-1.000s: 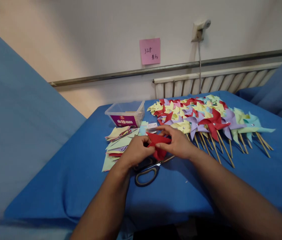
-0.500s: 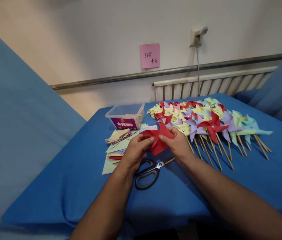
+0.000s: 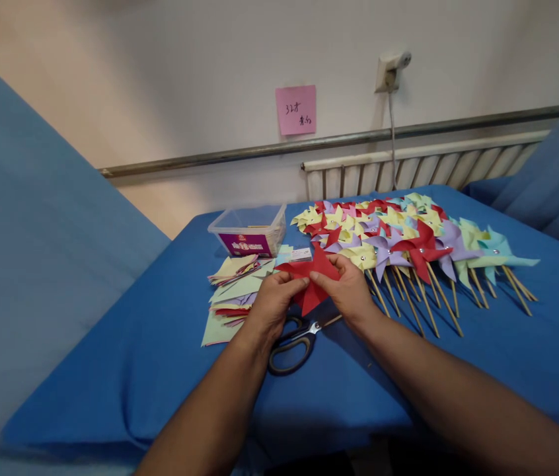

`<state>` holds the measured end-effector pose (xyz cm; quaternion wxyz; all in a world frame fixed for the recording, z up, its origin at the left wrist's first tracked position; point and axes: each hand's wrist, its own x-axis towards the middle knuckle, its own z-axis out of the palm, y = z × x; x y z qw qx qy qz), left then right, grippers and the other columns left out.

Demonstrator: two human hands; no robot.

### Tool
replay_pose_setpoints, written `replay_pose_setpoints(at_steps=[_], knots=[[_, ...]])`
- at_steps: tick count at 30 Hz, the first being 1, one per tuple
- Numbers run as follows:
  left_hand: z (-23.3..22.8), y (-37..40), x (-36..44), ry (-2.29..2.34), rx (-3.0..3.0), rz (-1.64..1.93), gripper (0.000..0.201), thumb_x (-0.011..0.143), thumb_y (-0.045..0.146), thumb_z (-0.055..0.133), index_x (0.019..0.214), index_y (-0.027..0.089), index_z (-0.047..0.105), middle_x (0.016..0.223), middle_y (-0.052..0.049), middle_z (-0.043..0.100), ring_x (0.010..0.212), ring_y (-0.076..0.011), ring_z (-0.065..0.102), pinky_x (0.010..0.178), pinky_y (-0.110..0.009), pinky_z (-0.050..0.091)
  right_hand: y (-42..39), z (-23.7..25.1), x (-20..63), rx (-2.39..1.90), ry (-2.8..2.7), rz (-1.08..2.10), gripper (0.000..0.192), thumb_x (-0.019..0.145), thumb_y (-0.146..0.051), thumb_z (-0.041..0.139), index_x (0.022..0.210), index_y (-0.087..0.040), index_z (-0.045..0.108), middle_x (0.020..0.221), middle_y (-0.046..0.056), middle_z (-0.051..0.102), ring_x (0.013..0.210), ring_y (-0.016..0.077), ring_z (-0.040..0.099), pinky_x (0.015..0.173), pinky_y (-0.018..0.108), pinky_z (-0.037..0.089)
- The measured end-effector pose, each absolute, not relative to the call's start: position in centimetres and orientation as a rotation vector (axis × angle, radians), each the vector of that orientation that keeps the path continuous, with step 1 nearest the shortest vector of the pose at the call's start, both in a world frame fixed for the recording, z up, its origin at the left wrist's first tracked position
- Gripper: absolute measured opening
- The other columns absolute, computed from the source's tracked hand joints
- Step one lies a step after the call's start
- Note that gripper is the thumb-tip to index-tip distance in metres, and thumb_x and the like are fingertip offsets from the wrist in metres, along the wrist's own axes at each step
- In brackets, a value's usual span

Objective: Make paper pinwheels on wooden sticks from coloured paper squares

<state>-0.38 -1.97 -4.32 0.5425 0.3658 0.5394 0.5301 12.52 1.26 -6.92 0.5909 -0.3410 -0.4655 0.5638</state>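
Both of my hands hold one red paper piece (image 3: 312,277) just above the blue-covered table (image 3: 160,344). My left hand (image 3: 272,303) pinches its left edge. My right hand (image 3: 351,291) grips its right side, fingers over the centre. The paper is partly unfolded, with pointed flaps sticking up and down. A pair of black-handled scissors (image 3: 295,344) lies on the cloth directly under my hands, blades pointing right.
A heap of finished paper pinwheels on wooden sticks (image 3: 408,244) covers the table's right half. Stacked coloured paper squares (image 3: 232,291) lie left of my hands. A clear plastic box (image 3: 250,231) stands behind them. A radiator (image 3: 423,168) and a pink note (image 3: 296,109) are on the wall.
The red paper was crumpled between my hands a second ago; it has since been opened out and lifted slightly. The view also shifted a little.
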Motion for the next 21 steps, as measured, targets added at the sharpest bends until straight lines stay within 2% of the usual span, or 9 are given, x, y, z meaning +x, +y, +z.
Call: replay_pose_setpoints(at_steps=[6,13,17,19,21], knots=[[-4.1,-2.0,-0.2,1.295,0.864,1.281,0.025,0.055,0.025,0.081,0.057,0.014,0.058,0.053,0.0,0.058,0.045,-0.0083,0.049,0.047,-0.021,0.035,1.2,-6.9,12.5,-0.803,-1.11,1.26,0.033,0.064,-0.035,0.075,0.089,-0.022,0.058,0.086,0.002,0.071,0.075,0.0198,0.068,0.073,0.038,0.058],[-3.9,-2.1,-0.2,1.31,0.856,1.285,0.024,0.055,0.027,0.082,0.061,0.013,0.064,0.055,-0.003,0.063,0.046,-0.0109,0.054,0.048,-0.023,0.039,1.2,-7.1,12.5,-0.798,-1.138,1.253,0.034,0.067,-0.035,0.073,0.094,-0.022,0.057,0.091,0.004,0.071,0.08,0.0217,0.069,0.076,0.04,0.058],[-3.5,-2.0,-0.6,1.224,0.763,1.36,0.021,0.057,0.025,0.081,0.065,0.013,0.066,0.058,-0.002,0.065,0.048,-0.012,0.057,0.051,-0.024,0.044,0.7,-6.6,12.9,-0.761,-1.291,1.005,0.046,0.072,-0.026,0.068,0.115,-0.022,0.053,0.113,0.009,0.065,0.104,0.0234,0.064,0.092,0.044,0.052],[-3.2,-1.8,-1.0,1.163,0.707,1.43,0.02,0.056,0.021,0.081,0.066,0.012,0.066,0.061,-0.003,0.067,0.051,-0.0123,0.059,0.054,-0.024,0.047,0.3,-6.2,13.3,-0.742,-1.454,0.798,0.054,0.073,-0.019,0.065,0.124,-0.025,0.05,0.128,0.01,0.055,0.119,0.0246,0.055,0.101,0.046,0.046],[-3.1,-1.6,-1.4,1.107,0.665,1.493,0.02,0.055,0.018,0.081,0.069,0.011,0.068,0.066,-0.004,0.07,0.056,-0.0129,0.062,0.059,-0.024,0.05,-0.2,-6.0,13.5,-0.712,-1.624,0.62,0.053,0.073,-0.013,0.062,0.123,-0.028,0.054,0.139,0.008,0.044,0.131,0.0263,0.044,0.107,0.048,0.039]])
